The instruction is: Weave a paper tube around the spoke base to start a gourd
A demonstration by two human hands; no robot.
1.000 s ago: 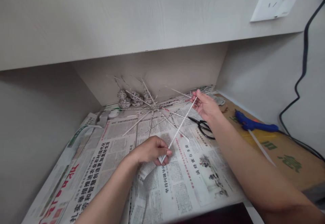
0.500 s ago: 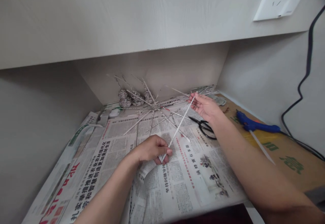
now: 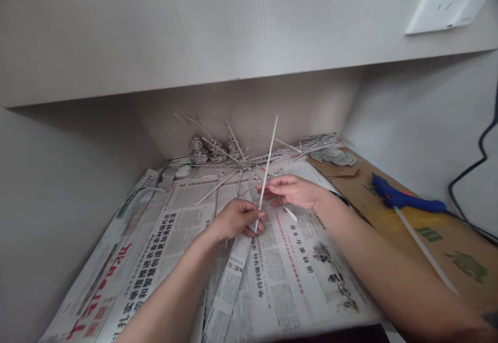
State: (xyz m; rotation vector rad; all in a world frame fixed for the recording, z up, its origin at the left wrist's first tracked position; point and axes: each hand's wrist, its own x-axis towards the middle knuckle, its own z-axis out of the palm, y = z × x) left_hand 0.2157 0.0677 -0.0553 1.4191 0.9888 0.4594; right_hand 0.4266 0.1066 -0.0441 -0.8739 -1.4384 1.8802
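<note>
My left hand [image 3: 240, 218] is closed in a pinch on the lower end of a thin white rolled paper tube [image 3: 269, 159]. From that end a flat newspaper strip [image 3: 229, 275] trails down toward the near edge. My right hand [image 3: 290, 190] is beside the tube with loosely spread fingers, its fingertips reaching behind it; whether they touch it I cannot tell. Beyond both hands, a woven paper piece [image 3: 245, 164] with spokes radiating from its centre rests on the newspaper [image 3: 272, 291]. Scissors [image 3: 339, 195] are mostly covered by my right forearm.
Several small gourd-shaped woven paper pieces [image 3: 217, 151] stand at the back wall, near a bundle of thin paper tubes [image 3: 317, 141]. On the cardboard [image 3: 462, 244] at right lie a blue glue gun [image 3: 404, 197] and a crumpled cloth [image 3: 334, 156]. A panel [image 3: 233, 31] overhangs the work area.
My right hand has left the tube's upper end and come down and left toward my left hand, its fingers loosening. The tube now points more upright. The view has shifted slightly.
</note>
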